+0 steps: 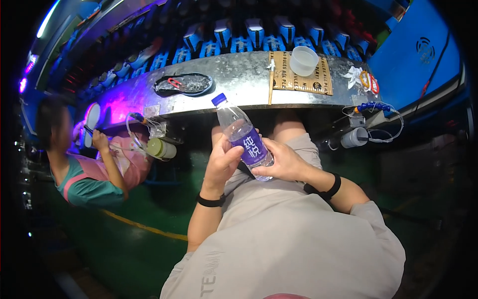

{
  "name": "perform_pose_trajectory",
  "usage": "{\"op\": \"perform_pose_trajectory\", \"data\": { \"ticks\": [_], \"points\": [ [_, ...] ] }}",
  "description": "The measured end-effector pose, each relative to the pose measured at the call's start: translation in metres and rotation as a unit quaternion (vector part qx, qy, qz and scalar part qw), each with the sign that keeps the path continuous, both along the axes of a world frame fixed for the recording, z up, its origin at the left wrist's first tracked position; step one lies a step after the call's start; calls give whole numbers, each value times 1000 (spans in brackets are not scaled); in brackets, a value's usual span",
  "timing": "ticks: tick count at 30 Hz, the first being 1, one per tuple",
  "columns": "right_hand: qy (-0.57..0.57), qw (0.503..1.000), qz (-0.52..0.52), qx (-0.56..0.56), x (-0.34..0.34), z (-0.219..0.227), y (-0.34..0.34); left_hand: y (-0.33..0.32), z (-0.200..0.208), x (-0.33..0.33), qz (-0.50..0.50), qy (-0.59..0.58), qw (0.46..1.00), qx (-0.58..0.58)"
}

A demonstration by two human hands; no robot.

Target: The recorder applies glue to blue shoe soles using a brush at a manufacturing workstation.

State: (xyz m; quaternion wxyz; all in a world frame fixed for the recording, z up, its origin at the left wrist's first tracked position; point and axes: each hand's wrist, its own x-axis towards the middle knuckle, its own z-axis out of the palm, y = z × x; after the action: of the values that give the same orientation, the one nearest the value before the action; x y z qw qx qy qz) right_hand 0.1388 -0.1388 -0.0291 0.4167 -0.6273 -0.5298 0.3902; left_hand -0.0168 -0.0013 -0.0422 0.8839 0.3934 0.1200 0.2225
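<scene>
A clear plastic water bottle (235, 120) with a purple label and a blue cap is tilted over my lap, its cap end toward the metal bench. Wrapped about its left side is my left hand (222, 160). My right hand (284, 158) grips the lower right side, thumb lying across the label. The cap is on the bottle, and neither hand touches it. Both wrists wear black bands.
On the metal bench (234, 92) stand a translucent cup (303, 61) on cardboard (318, 85), a brush (271, 82), and a dark oval tray (183, 84). Blue shoe forms (256, 34) line the back. A co-worker (89, 174) holds a shoe sole (91, 119) at left.
</scene>
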Motion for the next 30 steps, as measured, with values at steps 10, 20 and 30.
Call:
{"op": "perform_pose_trajectory", "data": {
  "ticks": [10, 20, 30],
  "points": [
    [-192, 974, -112, 42, 68, 29, 21, -2, -15, 32, 45, 190, 879, 435],
    [-474, 874, -26, -103, 48, 1, 20, -30, -70, 28, -35, 262, 804, 532],
    [-450, 882, 51, 130, 50, -16, 39, -2, -73, 18, -86, 251, 828, 494]
  ]
}}
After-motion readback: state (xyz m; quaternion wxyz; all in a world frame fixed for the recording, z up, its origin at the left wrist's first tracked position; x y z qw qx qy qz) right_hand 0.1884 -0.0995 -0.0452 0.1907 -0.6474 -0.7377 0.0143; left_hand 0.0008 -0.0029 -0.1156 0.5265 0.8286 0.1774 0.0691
